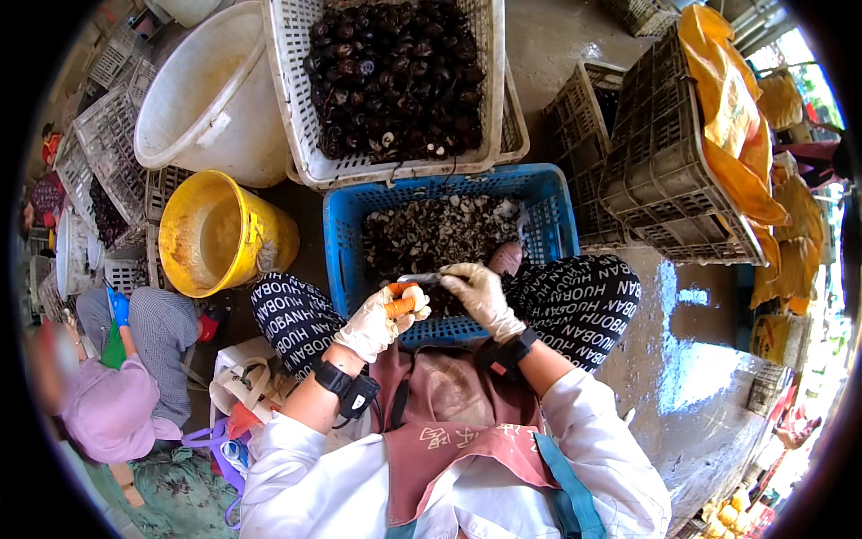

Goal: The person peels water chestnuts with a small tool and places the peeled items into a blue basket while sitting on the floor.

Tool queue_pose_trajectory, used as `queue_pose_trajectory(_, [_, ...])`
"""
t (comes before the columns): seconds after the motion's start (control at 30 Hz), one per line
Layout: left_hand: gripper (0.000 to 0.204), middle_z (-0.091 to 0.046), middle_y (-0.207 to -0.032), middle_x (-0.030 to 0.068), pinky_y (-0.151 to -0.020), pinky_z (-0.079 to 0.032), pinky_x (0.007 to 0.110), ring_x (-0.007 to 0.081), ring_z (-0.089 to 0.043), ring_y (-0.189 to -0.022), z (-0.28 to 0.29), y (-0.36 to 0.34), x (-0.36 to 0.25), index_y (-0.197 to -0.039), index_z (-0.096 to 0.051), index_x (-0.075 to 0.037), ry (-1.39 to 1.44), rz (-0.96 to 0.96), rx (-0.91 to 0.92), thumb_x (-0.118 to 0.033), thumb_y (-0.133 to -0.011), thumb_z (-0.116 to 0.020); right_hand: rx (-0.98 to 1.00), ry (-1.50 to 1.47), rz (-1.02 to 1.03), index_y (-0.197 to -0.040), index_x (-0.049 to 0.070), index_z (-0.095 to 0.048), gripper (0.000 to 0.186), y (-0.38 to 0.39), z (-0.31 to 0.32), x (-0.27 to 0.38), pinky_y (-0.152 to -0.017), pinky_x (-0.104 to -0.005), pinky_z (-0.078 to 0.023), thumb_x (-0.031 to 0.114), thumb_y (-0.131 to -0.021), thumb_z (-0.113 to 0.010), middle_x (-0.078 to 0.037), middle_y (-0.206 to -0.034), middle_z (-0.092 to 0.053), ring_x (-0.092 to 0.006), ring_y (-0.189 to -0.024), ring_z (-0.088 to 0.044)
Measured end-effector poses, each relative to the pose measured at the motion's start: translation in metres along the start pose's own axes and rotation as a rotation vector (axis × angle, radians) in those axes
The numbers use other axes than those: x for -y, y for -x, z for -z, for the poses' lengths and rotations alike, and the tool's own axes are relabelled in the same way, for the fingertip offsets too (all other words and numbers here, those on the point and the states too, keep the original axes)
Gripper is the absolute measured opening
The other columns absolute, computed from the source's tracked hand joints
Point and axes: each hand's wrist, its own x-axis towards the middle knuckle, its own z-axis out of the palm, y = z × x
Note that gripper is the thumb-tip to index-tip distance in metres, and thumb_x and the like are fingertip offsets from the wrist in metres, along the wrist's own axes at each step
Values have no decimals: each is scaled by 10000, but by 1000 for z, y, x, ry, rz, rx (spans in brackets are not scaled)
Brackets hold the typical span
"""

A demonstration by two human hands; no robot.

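My left hand [375,320], in a pale glove, is closed, with orange bands around its fingers. My right hand [483,298], gloved too, is closed with its fingertips pinched together near the left one. Between them a slim grey, metal-looking piece [420,278] shows; its kind and which hand grips it are hard to make out. Both hands are over the near part of a blue plastic basket [339,242] between my knees. Dark and whitish scraps [431,229] lie inside it. Beyond stands a white crate [289,85] of dark, glossy, rounded pieces [391,76].
A yellow bucket [265,235] and a large white tub [162,112] stand at the left. Stacked dirty crates [669,153] with an orange sheet [729,117] rise at the right. The floor [691,332] there is wet. Another person [121,395] sits at the lower left.
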Motion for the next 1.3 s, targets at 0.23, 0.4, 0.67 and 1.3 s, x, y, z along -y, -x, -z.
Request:
queue_pose_trajectory(0.23, [404, -599, -1067, 111, -529, -445, 174, 156, -557, -765, 3, -6, 2, -1280, -530, -83, 244, 79, -2, -22, -886, -598, 17, -75, 7, -983, 24, -686, 226, 8, -8, 22, -804, -299, -494, 168, -812, -722, -131, -933, -672, -217, -879, -641])
queue_pose_trajectory(0.4, [354, -611, -1048, 129, -610, -534, 194, 213, -617, -853, 3, -9, -2, -1240, -535, -51, 80, 60, -71, -36, -891, -593, -2, 108, 89, -972, 25, -688, 212, -1, 2, 9, -794, -317, -505, 180, -829, -693, -146, -922, -679, -252, -860, -652])
queue_pose_trajectory(0.67, [315, -609, -1063, 167, -593, -541, 221, 242, -612, -859, 21, -13, 6, -1223, -547, -51, 357, 97, 11, -37, -909, -552, 21, 52, -14, -957, 15, -682, 198, 4, 0, 19, -761, -316, -496, 158, -821, -701, -136, -910, -664, -237, -839, -634])
queue_pose_trajectory(1.3, [373, -609, -1041, 120, -572, -480, 196, 156, -579, -745, 7, -11, 6, -1234, -517, -35, 102, -10, -23, -44, -874, -616, 17, 241, 172, -918, 28, -688, 156, 3, 3, 27, -791, -337, -494, 131, -800, -696, -128, -878, -669, -269, -843, -625])
